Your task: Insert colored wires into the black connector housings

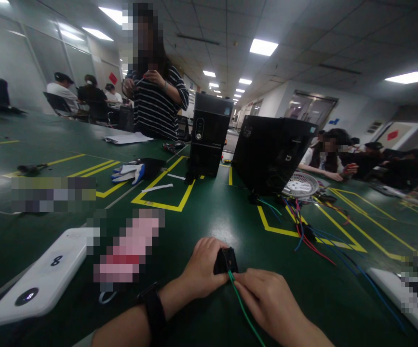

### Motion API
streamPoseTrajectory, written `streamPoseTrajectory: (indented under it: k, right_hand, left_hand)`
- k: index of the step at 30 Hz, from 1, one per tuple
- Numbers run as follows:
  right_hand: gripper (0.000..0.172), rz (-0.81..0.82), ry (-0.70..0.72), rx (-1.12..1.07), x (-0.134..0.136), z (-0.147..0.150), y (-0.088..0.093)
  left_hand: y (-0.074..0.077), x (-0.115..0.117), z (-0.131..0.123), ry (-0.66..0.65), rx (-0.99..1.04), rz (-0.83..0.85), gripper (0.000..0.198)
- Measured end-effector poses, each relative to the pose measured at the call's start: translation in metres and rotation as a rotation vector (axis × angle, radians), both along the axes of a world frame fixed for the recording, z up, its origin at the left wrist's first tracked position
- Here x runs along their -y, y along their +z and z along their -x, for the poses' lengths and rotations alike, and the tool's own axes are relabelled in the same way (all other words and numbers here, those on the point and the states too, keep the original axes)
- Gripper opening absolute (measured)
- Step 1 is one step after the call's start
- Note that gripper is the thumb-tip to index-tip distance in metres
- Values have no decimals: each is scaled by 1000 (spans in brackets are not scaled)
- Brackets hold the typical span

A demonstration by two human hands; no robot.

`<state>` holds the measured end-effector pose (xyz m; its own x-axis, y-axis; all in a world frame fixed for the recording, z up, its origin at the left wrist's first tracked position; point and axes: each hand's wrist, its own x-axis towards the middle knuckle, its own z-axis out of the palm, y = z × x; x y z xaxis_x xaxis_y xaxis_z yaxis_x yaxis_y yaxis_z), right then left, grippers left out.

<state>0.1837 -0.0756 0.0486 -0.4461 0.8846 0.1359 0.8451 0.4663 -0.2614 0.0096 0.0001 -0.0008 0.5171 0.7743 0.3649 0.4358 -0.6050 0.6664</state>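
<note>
My left hand [203, 267] grips a small black part [226, 260] low in the middle of the green table [216, 212]; a dark watch sits on that wrist. My right hand [266, 301] pinches a green wire [243, 308] right where it meets the black part. The wire trails down toward the lower edge of the view. Both hands have their fingers closed and touch each other at the part.
A white device [40, 284] lies at the lower left. Two black computer cases [209, 132] [272, 152] stand beyond, with loose coloured wires [310, 236], a small fan [300, 184] and gloves [129, 172] nearby. A person in a striped top [158, 101] stands opposite; others sit at the right and far left.
</note>
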Motion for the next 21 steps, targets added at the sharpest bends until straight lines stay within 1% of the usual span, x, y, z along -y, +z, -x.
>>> streamPoseTrajectory:
  k: [3,8,12,14,15,16,17,18,20,21]
  right_hand:
    - [22,59,-12,12,-3,-7,8]
    - [22,95,-78,-69,-7,-19,20]
    - [20,104,-81,-61,-7,-16,19]
    - [20,97,-48,-83,-6,-13,17]
    - [20,66,-28,-120,-6,-12,16]
    - [20,-6,-20,-180,-6,-12,15]
    - [18,-122,-41,-256,-5,-13,14]
    - [16,-269,-94,-342,-4,-15,13]
    - [15,-577,-277,-525,-2,-21,14]
    - [16,-690,-374,-613,-1,-25,15]
  left_hand:
    - [1,0,1,-25,0,-3,38]
    - [2,0,2,-40,-14,4,38]
    - [1,0,2,-36,0,5,40]
    - [1,0,2,-33,3,8,41]
    - [1,0,2,-31,2,9,41]
    - [1,0,2,-29,-1,10,41]
    - [1,0,2,-28,-4,11,41]
    - [1,0,2,-27,-6,14,41]
    - [2,1,3,-28,-9,22,42]
    - [3,1,3,-29,-8,28,42]
